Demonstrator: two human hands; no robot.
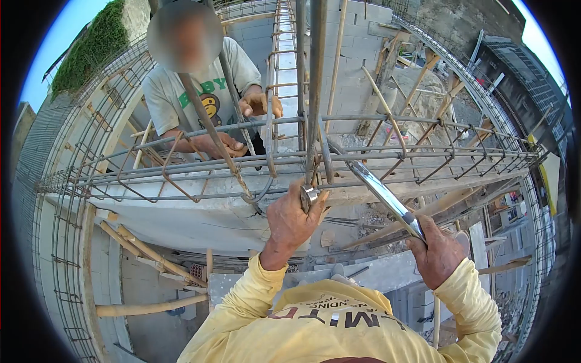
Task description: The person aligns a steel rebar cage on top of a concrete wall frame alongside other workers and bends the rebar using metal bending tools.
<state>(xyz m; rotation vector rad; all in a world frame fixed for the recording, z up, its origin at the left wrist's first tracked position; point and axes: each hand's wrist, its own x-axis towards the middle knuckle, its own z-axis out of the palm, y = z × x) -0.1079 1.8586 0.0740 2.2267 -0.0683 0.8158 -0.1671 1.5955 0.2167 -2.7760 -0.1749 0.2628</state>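
My right hand (436,249) is closed around the near end of a long, shiny metal bar-shaped tool (381,196). The far end of this tool lies over the horizontal steel bars. Against the rebar cage (242,158), my left hand (295,213) is closed, with a small round metal piece (309,195) showing between thumb and fingers. I cannot make out what this piece is. Just above it stand upright rebars (315,78), and a hooked rebar end (260,196) bends beside it. Under the cage runs a grey concrete beam (163,221).
Across the beam a person in a grey printed T-shirt (200,91) has both hands at the bars. More rebar cage (284,42) runs away from me. Wooden poles (151,310) prop the formwork below. A grey board (242,284) lies beneath me. Rubble (363,221) covers lower ground.
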